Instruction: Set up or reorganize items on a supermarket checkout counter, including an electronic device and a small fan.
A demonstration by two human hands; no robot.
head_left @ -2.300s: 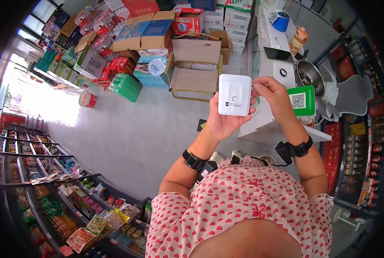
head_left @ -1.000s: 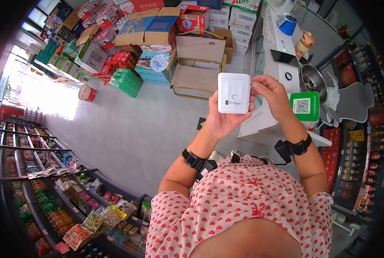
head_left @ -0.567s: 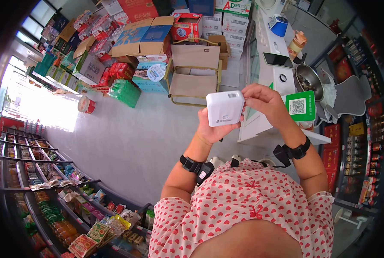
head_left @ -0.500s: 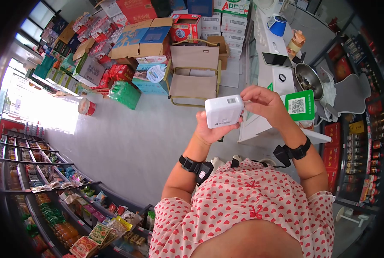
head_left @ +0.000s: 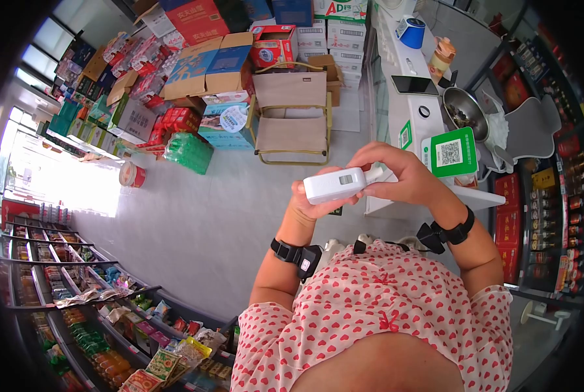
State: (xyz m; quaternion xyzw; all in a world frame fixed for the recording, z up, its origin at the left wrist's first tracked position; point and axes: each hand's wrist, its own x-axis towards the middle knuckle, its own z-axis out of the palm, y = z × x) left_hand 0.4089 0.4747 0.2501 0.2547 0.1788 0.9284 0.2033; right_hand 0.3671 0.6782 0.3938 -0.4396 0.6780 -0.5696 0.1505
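A white power bank (head_left: 334, 185), box-shaped with rounded edges and a small grey display window, lies across my left hand (head_left: 310, 204), whose fingers are closed round its left end and underside. My right hand (head_left: 400, 171) is at the opposite end. Between its thumb and fingers it pinches a short white piece (head_left: 374, 172) that looks like a cable end touching the power bank; the fingers partly hide it. Each wrist wears a black strap with a small black unit.
A white counter (head_left: 396, 62) on the right carries a phone (head_left: 414, 85), a metal bowl (head_left: 465, 112) and a green QR-code sign (head_left: 450, 152). Ahead stands a beige folding chair (head_left: 292, 134) beside stacked cartons (head_left: 207, 65). Snack shelves (head_left: 102, 261) line the lower left.
The power bank has tilted, so its narrow end with the window now faces me more and its broad face less. My right hand has turned and closed more around the white piece.
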